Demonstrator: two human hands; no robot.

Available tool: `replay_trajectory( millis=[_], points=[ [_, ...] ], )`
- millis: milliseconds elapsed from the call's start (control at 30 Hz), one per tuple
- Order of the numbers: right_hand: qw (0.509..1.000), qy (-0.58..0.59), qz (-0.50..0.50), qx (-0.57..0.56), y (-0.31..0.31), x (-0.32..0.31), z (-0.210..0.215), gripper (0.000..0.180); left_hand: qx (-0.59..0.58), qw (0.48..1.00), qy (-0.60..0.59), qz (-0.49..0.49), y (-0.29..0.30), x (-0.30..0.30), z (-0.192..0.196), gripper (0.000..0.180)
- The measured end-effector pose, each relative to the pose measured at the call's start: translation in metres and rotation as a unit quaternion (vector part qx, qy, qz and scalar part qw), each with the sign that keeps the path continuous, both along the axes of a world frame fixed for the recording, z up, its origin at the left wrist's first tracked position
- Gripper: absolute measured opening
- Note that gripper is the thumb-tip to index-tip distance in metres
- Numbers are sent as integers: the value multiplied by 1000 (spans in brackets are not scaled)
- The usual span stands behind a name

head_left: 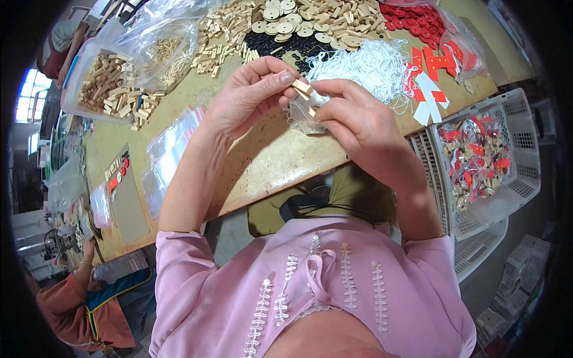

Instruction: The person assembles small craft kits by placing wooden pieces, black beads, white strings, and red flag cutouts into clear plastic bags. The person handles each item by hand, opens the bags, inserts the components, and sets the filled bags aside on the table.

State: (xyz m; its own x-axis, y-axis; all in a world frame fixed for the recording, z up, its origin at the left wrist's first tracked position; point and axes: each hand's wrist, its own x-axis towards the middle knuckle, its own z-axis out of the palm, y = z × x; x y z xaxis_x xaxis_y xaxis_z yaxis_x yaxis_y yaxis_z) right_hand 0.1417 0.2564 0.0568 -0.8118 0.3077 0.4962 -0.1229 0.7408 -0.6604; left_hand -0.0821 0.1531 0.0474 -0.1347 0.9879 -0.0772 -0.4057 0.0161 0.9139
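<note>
Both my hands meet above the near edge of the table. My left hand (pixel 255 92) pinches a small pale wooden block (pixel 302 88) between thumb and fingertips. My right hand (pixel 363 119) is closed on a small clear plastic bag (pixel 306 123), which hangs below the fingers. Another wooden piece (pixel 313 111) shows at the right fingertips; whether it lies inside the bag I cannot tell. Just beyond the hands lie a heap of white string (pixel 364 68) and a spread of small black parts (pixel 268 48).
Wooden discs (pixel 285 27), wooden blocks (pixel 352 24) and red discs (pixel 412 24) are heaped at the back. A plastic bin (pixel 70 101) of blocks stands left, flat clear bags (pixel 173 149) nearer. A white crate (pixel 528 122) of filled bags sits right. A co-worker (pixel 89 304) is at lower left.
</note>
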Motion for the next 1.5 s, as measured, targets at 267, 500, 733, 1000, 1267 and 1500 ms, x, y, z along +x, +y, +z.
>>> replay_trajectory(
  millis=[267, 500, 733, 1000, 1267, 1500],
  points=[
    [1000, 3, -1, -2, -1, 1, -3, 11, 42, 977, 201, 52, -9, 20, 20, 20],
    [999, 24, 0, -28, -1, 14, 4, 15, -6, 959, 273, 70, 10, 9, 22, 18],
    [996, 42, 16, -80, 1, 31, 5, 15, 79, 825, 513, 223, 103, -10, 4, 28],
    [997, 11, -22, -73, 29, 64, 4, 16, 255, 744, 616, -49, 41, 64, 57, 20],
    [983, 75, 125, -109, 47, 41, -2, 18, 159, 841, 516, -27, -10, 62, 26, 23],
    [932, -73, -350, 58, 249, 19, -48, 25, 209, 857, 461, 97, -8, 52, 19, 29]
  ],
)
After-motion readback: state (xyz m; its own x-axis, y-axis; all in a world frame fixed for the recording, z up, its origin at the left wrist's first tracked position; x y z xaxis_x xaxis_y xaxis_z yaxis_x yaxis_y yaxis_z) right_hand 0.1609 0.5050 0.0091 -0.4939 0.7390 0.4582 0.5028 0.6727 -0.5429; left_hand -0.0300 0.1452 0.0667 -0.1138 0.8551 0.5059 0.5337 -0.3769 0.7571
